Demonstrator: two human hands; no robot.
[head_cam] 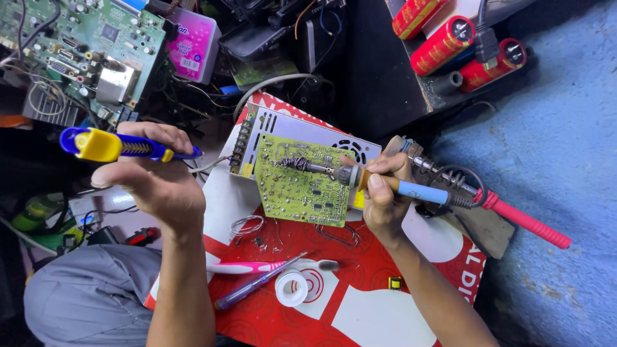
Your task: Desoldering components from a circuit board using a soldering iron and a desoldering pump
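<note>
Circuit board (301,182), lying solder-side up on the grey metal case (302,132), is getting heated: your right hand (382,193) is gripping the soldering iron (360,177) on its upper edge. Your left hand (151,173) is clutching the blue-yellow desoldering pump (116,146) well left of the board, so I judge suction is not yet happening.

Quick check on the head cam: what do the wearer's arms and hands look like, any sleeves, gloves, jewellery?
Both forearms are bare up to the frame edge: no sleeves in view. The left hand and right hand wear no gloves, and no rings, watch or wristband show. Fingernails are short and unpainted. Grey fabric clothing shows below the left arm.

green circuit board (83,38) cut off at top edge, capacitor (418,14) too
</note>
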